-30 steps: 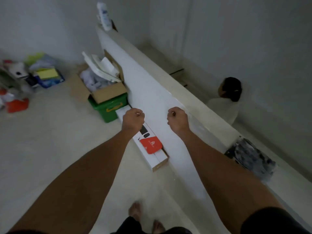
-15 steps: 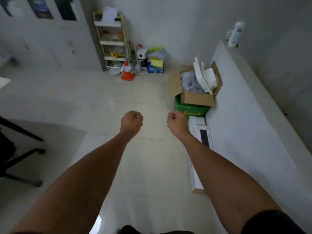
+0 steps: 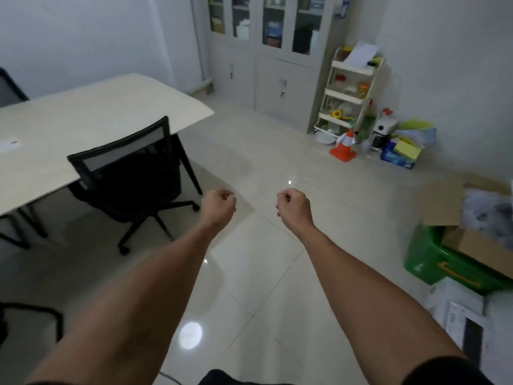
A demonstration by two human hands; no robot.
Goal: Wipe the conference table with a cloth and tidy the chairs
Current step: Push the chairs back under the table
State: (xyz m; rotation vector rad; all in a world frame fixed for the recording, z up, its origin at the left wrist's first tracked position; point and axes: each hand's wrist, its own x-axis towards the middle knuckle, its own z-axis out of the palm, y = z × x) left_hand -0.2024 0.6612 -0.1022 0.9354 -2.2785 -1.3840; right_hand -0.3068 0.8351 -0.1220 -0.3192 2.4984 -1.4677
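The pale wooden conference table point(image 3: 91, 115) fills the left side of the head view. A black mesh-backed office chair point(image 3: 133, 173) on castors stands at its near edge, partly tucked under. Another dark chair point(image 3: 11, 90) shows at the table's far left, and a black chair part point(image 3: 33, 315) sits at the lower left edge. My left hand point(image 3: 218, 205) and my right hand point(image 3: 293, 205) are held out over the tiled floor, both fisted with nothing in them. No cloth is in sight.
Grey glass-door cabinets point(image 3: 266, 51) line the far wall. A cream shelf trolley point(image 3: 349, 93), an orange cone point(image 3: 344, 148) and boxes stand beside them. At right are a green bin point(image 3: 433, 262) holding a cardboard box point(image 3: 455, 215) and a white carton point(image 3: 460, 315).
My view has swung left, from the white ledge and boxes across the floor to the conference table and chair. Both hands stay fisted and held out in front.
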